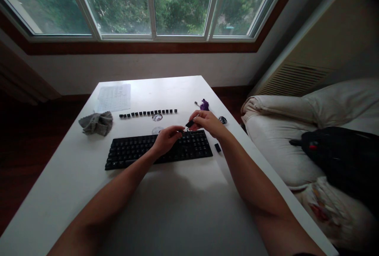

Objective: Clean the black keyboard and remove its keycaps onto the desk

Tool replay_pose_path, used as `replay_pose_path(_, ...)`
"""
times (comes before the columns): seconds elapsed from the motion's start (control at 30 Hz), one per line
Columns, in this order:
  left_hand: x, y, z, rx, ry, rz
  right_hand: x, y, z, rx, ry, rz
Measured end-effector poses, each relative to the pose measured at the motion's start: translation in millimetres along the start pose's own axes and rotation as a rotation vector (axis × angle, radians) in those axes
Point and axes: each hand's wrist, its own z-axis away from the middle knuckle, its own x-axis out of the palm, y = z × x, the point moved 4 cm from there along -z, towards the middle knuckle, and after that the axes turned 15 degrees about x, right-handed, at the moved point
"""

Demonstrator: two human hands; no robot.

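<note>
A black keyboard [133, 151] lies on the white table, and both hands are just above its far right part. My right hand [205, 123] is closed in a pinch around a small black piece [190, 123], too small to name surely. Close beside it, my left hand [168, 140] has its fingertips pressed together. What they hold is hard to make out; a thin pale bit shows between the hands. Beyond the keyboard stands a row of black keycaps [148, 113]. Right of the keyboard lies a small black block [218, 147].
A grey cloth [97, 123] and a printed sheet [114, 97] lie at left. Two round clear pieces, one a dish-like disc [157, 117], sit behind the keyboard. A purple item [204, 105] and a coiled black cable [222, 120] lie at right. A sofa [272, 137] flanks the table.
</note>
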Motion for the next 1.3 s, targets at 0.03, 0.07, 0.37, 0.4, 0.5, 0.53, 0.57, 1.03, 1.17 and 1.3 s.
replay_pose_path(0.03,-0.4,-0.4,0.1,0.001,0.023,-0.017,1.0,0.2,-0.2,0.016,0.012,-0.012)
replay_pose_path(0.07,-0.6,-0.4,0.2,-0.002,0.047,-0.010,1.8,0.2,-0.4,0.027,0.026,-0.023)
replay_pose_path(0.37,3.1,-3.5,1.3,-0.205,0.120,0.474,6.3,-3.4,4.4,0.037,0.051,-0.108)
replay_pose_path(0.4,1.7,-4.7,1.0,-0.205,0.126,0.460,7.4,-4.2,6.0,0.032,0.042,-0.096)
replay_pose_path(0.5,-2.7,-9.4,0.4,-0.194,0.135,0.405,12.4,-6.9,11.2,-0.014,-0.005,-0.014)
replay_pose_path(0.53,-3.7,-11.1,0.4,-0.200,0.135,0.407,14.5,-7.5,12.6,-0.035,-0.032,0.018)
replay_pose_path(0.57,-4.2,-12.3,0.4,-0.213,0.130,0.424,16.6,-7.7,13.6,-0.053,-0.062,0.045)
replay_pose_path(1.03,-4.1,5.7,-6.8,-0.147,0.027,0.516,23.6,-1.9,7.3,-0.029,-0.040,-0.098)
replay_pose_path(1.17,-5.8,7.2,-7.1,-0.155,-0.007,0.613,21.0,-6.0,10.6,-0.067,0.027,-0.100)
replay_pose_path(1.3,-8.9,9.2,-7.9,-0.184,0.046,0.681,22.7,-11.9,17.0,-0.111,0.046,-0.075)
